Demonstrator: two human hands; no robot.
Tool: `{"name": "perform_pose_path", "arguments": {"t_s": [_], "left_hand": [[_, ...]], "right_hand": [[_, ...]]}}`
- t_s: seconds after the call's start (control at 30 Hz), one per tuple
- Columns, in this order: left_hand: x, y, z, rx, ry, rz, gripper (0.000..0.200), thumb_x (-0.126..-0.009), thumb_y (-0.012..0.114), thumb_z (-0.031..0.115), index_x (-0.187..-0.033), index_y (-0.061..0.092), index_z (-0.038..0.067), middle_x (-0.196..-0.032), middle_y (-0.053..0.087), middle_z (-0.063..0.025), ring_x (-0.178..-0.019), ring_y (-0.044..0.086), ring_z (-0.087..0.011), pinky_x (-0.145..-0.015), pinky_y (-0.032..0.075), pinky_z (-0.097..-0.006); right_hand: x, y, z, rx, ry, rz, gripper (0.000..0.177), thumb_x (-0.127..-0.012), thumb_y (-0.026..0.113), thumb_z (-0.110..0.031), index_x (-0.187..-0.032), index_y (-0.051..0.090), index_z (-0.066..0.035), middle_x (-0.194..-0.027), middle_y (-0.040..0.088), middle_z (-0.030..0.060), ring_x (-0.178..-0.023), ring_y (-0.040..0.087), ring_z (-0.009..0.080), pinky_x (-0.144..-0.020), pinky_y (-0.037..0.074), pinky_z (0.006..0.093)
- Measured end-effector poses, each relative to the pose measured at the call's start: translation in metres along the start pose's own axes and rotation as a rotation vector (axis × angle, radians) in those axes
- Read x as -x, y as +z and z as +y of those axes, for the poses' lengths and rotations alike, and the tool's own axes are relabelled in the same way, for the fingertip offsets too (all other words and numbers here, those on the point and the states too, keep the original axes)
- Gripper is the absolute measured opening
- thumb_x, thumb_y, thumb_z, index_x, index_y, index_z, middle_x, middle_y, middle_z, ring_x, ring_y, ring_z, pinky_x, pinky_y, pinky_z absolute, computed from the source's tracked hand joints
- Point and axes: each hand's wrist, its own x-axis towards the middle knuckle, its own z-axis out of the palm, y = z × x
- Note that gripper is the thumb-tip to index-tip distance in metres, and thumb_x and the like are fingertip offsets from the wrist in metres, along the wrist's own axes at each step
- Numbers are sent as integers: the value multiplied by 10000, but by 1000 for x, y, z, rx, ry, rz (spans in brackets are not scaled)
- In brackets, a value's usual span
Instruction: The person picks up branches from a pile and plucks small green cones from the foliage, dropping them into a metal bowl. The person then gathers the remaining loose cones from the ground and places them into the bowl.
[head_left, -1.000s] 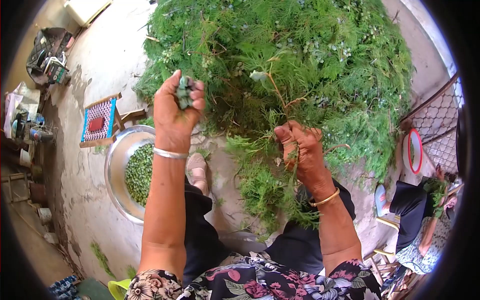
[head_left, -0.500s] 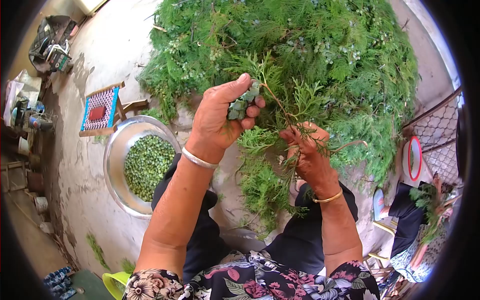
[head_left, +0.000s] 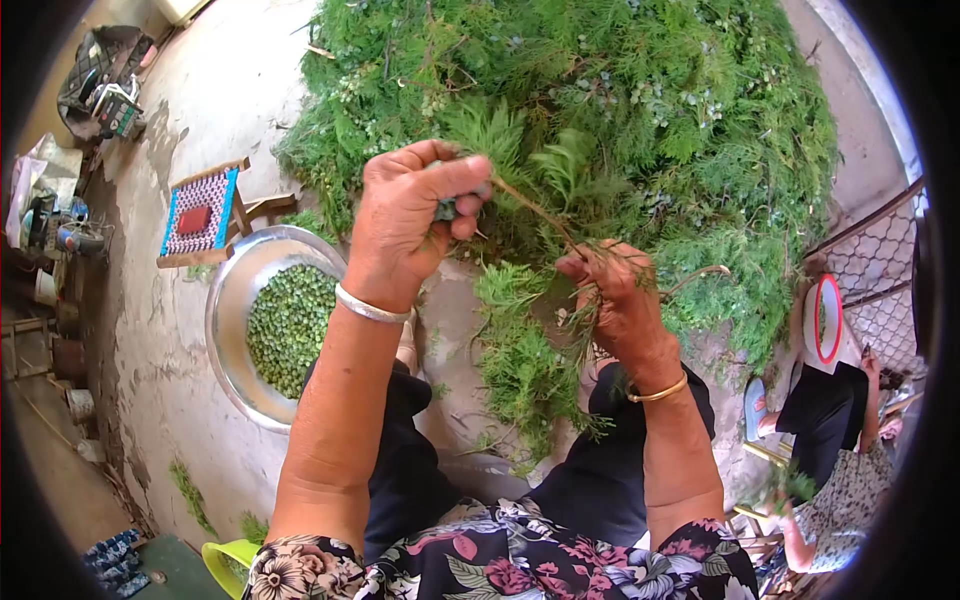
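Head view: left hand [head_left: 410, 225] is closing around green cones [head_left: 445, 208] at the sprig [head_left: 535, 210] tip. Right hand [head_left: 615, 300] is gripping the sprig's stem. Metal bowl [head_left: 222, 330] on the floor is holding a partial layer of picked cones [head_left: 290, 325]. Judging by the large branch heap [head_left: 640, 90], most picking is remaining.

A pile of cut branches [head_left: 620, 100] lay on the floor ahead of the seated person, with a sprig [head_left: 535, 212] held between the left hand [head_left: 410, 215] and the right hand [head_left: 615, 300] before it. To the left sat a basin [head_left: 225, 330] with cones [head_left: 290, 325] in it and a stool [head_left: 200, 225] behind it. A second person [head_left: 830, 430] sat far right.
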Motion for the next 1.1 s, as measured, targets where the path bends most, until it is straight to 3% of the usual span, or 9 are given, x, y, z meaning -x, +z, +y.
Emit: {"name": "perform_pose_path", "arguments": {"t_s": [0.13, 0.2, 0.33, 0.47, 0.67, 0.8, 0.87, 1.0, 1.1], "left_hand": [[-22, -59, 23, 446, 135, 122, 129, -819, 640, 43, -894, 541, 6, -719, 564, -88, -537, 487, -111, -451, 383, -199], [-23, -84, 43, 574, 129, 182, 146, -832, 628, 50, -918, 515, 14, -735, 542, -102, -545, 456, -109, -465, 362, -188], [-11, -87, 35, 556, 29, 189, 144, -852, 619, 89, -917, 512, 17, -768, 539, -123, -551, 445, -107, -437, 334, -196], [10, -109, 32, 294, 75, 99, 157, -861, 615, 118, -934, 524, 13, -795, 536, -101, -559, 433, -90, -403, 301, -187], [45, -185, 48, -270, 154, 565, 152, -740, 638, 65, -879, 616, 6, -703, 573, -58, -552, 521, -100, -423, 385, -204], [63, -302, 22, -1064, 120, 654, 355, -671, 662, 100, -989, 626, -53, -836, 640, -119, -720, 619, -198, -610, 489, -286], [87, -295, 20, -1587, 165, 679, 491, -670, 694, 172, -1072, 604, -94, -954, 659, -164, -845, 631, -239, -763, 481, -305], [103, -313, 22, -1597, -41, 700, 393, -752, 547, 122, -1081, 597, -88, -963, 651, -243, -866, 642, -327, -782, 472, -364], [115, -343, 27, -1830, 74, 659, 401, -736, 469, 63, -1092, 600, -65, -1014, 628, -264, -903, 624, -364, -819, 472, -374]], "right_hand": [[9, -8, 2, -38, 139, 69, 144, -852, 583, -156, -799, 602, -23, -704, 610, 87, -590, 564, 250, -531, 441, 352], [1, -25, -5, -532, 677, 113, 265, -904, 556, -236, -763, 607, -18, -652, 600, 61, -537, 547, 175, -507, 436, 298], [-4, -43, -2, -865, 841, 225, 403, -918, 545, -354, -700, 587, -18, -605, 567, 19, -528, 523, 101, -495, 398, 228], [-2, -50, 5, -995, 842, 282, 434, -901, 557, -411, -697, 597, -30, -628, 564, 23, -511, 502, 97, -490, 393, 230], [5, -57, 15, -1281, 814, 380, 400, -887, 580, -400, -714, 611, -40, -638, 566, 15, -526, 500, 99, -503, 393, 231], [6, -65, 22, -1225, 899, 407, 362, -887, 581, -393, -728, 622, -71, -660, 572, 3, -582, 513, 90, -540, 398, 230], [7, -64, 30, -1158, 889, 396, 349, -882, 578, -409, -748, 623, -90, -719, 588, -9, -656, 524, 87, -581, 389, 250], [11, -56, 36, -1175, 848, 446, 319, -885, 571, -393, -775, 617, -98, -748, 597, -11, -665, 532, 97, -585, 378, 261], [8, -56, 46, -1203, 924, 455, 346, -914, 539, -367, -767, 591, -58, -637, 554, 26, -566, 520, 139, -521, 378, 254]]}}
